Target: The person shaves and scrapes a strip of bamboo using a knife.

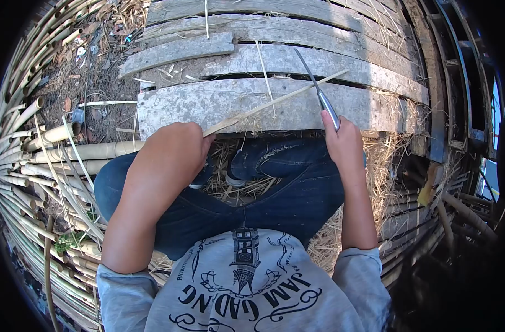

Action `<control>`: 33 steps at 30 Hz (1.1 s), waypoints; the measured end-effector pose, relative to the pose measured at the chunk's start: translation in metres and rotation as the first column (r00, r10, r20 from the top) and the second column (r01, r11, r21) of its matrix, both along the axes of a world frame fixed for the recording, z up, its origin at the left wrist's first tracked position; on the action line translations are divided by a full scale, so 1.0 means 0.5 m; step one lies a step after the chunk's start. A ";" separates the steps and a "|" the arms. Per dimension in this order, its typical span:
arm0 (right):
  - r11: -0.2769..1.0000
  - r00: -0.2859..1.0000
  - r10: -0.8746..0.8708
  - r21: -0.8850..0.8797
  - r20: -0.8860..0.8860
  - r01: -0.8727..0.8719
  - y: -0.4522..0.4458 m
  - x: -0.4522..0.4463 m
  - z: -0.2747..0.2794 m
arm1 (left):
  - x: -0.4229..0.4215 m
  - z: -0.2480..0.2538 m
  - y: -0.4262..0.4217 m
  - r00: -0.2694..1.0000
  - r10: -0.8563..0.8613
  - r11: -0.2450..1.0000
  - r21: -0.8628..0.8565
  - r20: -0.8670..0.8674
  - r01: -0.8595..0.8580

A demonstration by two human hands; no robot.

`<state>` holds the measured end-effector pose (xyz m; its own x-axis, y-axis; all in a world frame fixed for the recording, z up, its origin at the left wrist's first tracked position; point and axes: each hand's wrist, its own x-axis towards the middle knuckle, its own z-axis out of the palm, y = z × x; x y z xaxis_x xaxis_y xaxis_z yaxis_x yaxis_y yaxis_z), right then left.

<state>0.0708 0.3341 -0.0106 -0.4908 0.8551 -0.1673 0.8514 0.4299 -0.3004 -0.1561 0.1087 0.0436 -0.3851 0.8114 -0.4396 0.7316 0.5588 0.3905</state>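
Head view: from where I stand, a person sits with knees spread in dark jeans [285,180] before a low platform [180,105] of weathered planks. The left hand [172,148] is closed in a narrow grip on one end of a pale strip [263,109]; I see the back of it, and most of the fingertips are hidden beneath. From that grip the strip slants up to the right over the planks. The right hand [343,135] has its fingers wrapped around the metal handle of a knife [326,106], its slim blade pointing away and crossing the strip near the far end; whether they touch, I cannot tell. A thinner strip [262,66] lies farther forward. Bamboo poles [58,134] pile up at left, and straw [368,188] covers the ground at right.
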 end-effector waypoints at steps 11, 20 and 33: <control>0.999 0.999 -0.020 -0.030 0.034 0.021 -0.030 0.021 -0.019 | -0.012 -0.004 -0.010 0.999 0.001 0.999 -0.043 0.052 0.002; 0.962 0.975 0.185 -0.178 -0.119 -0.205 -0.137 -0.014 0.014 | 0.013 -0.003 0.006 1.000 -0.022 0.999 0.048 -0.003 0.022; 0.994 0.999 -0.037 -0.102 0.023 0.039 -0.044 0.079 0.017 | 0.024 0.005 0.003 0.999 -0.036 0.993 0.113 -0.016 0.037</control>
